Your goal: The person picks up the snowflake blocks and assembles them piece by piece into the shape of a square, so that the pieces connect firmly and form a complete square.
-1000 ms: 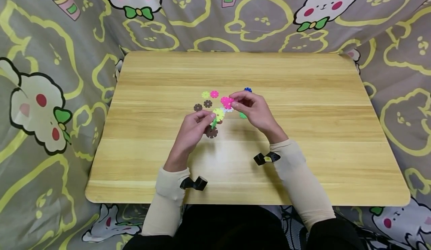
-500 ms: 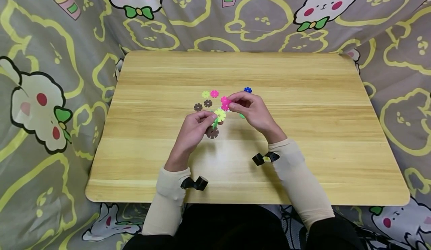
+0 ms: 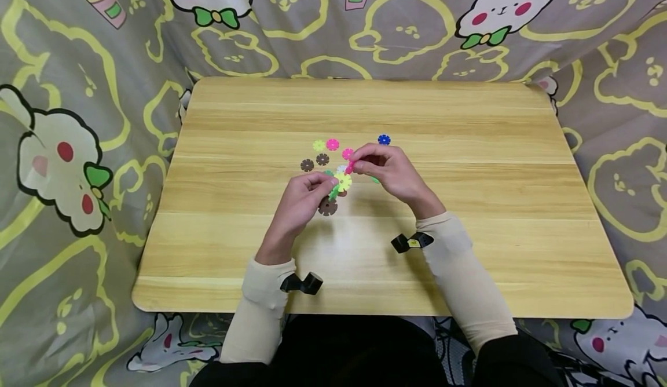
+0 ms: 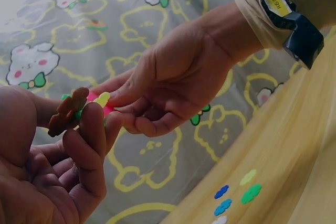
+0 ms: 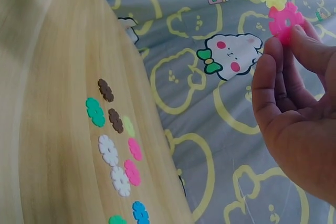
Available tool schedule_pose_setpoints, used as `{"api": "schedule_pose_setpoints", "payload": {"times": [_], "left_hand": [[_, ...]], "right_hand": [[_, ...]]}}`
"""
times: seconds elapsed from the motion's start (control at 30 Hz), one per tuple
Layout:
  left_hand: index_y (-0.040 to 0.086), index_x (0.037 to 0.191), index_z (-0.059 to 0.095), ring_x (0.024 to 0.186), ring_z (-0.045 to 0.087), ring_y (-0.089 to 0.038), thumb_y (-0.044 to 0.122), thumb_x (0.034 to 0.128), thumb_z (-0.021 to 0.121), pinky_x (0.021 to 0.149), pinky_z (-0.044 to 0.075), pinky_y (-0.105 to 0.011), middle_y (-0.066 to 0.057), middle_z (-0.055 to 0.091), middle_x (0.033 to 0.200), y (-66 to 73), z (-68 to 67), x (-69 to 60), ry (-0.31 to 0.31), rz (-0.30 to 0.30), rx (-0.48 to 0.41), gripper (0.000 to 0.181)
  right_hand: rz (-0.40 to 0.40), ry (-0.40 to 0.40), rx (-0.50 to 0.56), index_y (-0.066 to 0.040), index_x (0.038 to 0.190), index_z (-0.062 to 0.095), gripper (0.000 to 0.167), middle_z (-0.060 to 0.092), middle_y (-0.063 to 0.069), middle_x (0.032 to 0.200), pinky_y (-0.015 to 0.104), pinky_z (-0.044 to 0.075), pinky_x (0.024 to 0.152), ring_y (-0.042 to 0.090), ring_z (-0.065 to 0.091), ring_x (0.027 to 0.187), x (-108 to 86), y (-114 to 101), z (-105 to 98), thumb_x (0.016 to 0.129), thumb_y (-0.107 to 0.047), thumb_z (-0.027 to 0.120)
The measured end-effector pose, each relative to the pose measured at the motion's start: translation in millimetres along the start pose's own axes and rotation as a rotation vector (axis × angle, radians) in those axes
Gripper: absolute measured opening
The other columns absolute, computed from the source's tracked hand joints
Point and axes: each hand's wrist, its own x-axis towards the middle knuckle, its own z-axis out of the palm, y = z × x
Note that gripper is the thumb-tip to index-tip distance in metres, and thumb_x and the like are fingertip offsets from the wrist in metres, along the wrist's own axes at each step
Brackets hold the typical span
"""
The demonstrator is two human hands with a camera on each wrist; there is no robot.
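Observation:
Above the middle of the table, my left hand point(image 3: 297, 201) pinches a small chain of linked notched plastic discs. In it are a brown disc point(image 3: 327, 207), a green disc point(image 3: 333, 192) and a yellow disc point(image 3: 343, 182). My right hand point(image 3: 393, 170) pinches a pink disc point(image 5: 285, 22) between thumb and fingers. The pink disc meets the yellow disc's rim in the right wrist view; whether their slots interlock I cannot tell. Fingers partly cover the chain in the left wrist view, where brown point(image 4: 68, 113) shows nearest the camera.
Loose discs lie on the wooden table point(image 3: 234, 201) beyond the hands: a dark blue disc point(image 3: 384, 139), a yellow-green disc point(image 3: 319, 145), brown discs point(image 5: 105, 90), white discs point(image 5: 108, 149), pink discs point(image 5: 132, 172) and a green disc point(image 5: 95, 112). A patterned curtain point(image 3: 323, 45) surrounds the table.
The pink disc in my right hand has turned from face-on to nearly edge-on and come down against the yellow disc. My left hand has shifted slightly right with its chain.

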Motion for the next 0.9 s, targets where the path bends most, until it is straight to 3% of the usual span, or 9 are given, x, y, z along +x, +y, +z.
{"api": "schedule_pose_setpoints", "payload": {"times": [0.2,0.5,0.73,0.9], "left_hand": [[-0.005,0.099,0.066,0.056,0.056,-0.010,0.015,0.0971,0.058,0.054,0.050,-0.021,-0.012,0.067,0.084,-1.6,1.6,0.1,-0.010,-0.007,-0.005,0.021],[-0.005,0.099,0.065,0.052,0.054,-0.009,0.015,0.0966,0.059,0.049,0.047,-0.019,-0.003,0.067,0.076,0.6,6.3,-0.3,0.044,-0.023,-0.019,0.021],[-0.006,0.096,0.064,0.049,0.049,-0.008,0.014,0.0964,0.059,0.045,0.041,-0.018,-0.001,0.065,0.071,0.6,9.2,0.2,0.081,-0.003,-0.023,0.020],[-0.006,0.099,0.064,0.048,0.050,-0.008,0.013,0.0972,0.057,0.044,0.042,-0.018,-0.002,0.065,0.072,0.3,9.2,-0.3,0.087,-0.006,-0.031,0.020]], "right_hand": [[-0.019,0.010,0.015,-0.007,0.100,0.072,0.013,0.069,0.003,0.093,0.026,0.056,0.074,0.026,0.065,0.087,-0.8,-1.1,0.9,0.090,-0.014,0.067],[-0.109,0.040,-0.007,0.009,0.098,0.070,0.016,0.069,-0.004,0.086,0.022,0.056,0.070,0.012,0.067,0.080,-0.6,-3.1,3.7,0.087,-0.003,0.067],[-0.141,0.065,-0.081,0.001,0.095,0.074,0.011,0.070,-0.003,0.086,0.025,0.055,0.067,0.012,0.065,0.079,2.1,-7.5,5.5,0.085,-0.003,0.070],[-0.161,0.041,-0.089,0.004,0.094,0.073,0.011,0.070,-0.003,0.085,0.025,0.057,0.070,0.012,0.066,0.079,2.6,-6.9,6.0,0.084,0.001,0.069]]}}
